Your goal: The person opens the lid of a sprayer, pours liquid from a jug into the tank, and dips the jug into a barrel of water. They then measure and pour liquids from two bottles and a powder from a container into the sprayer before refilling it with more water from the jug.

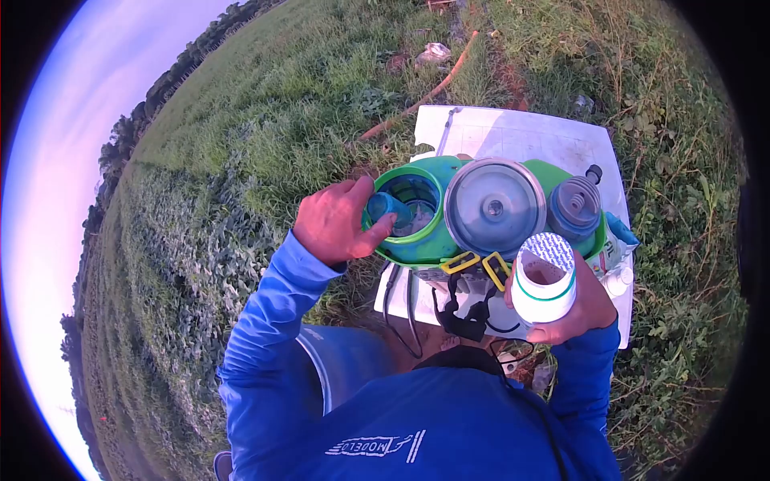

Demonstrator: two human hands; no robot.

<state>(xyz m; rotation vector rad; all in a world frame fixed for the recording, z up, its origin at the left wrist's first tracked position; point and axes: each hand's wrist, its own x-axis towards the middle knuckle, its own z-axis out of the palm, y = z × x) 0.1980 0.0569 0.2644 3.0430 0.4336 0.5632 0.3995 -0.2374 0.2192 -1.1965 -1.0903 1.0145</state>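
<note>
My left hand (330, 223) is at the left rim of the round opening in a green sprayer tank (437, 228). Its thumb and fingers are closed around a small blue cup (383, 206), held at the mouth of the opening. Liquid and residue inside the tank are only partly visible. On the other side, my right hand (592, 298) grips a white bottle (545, 303) in front of the tank. A patterned foil seal (549, 248) is folded back from the bottle's mouth, and the contents look brownish.
A round grey metallic dome (495, 207) and a grey ribbed cap (576, 207) sit on the tank. Under it is a white table (521, 132). Yellow buckles (459, 262) and black straps hang in front. A blue barrel (345, 361) stands lower left, and an orange hose (433, 92) lies in grass.
</note>
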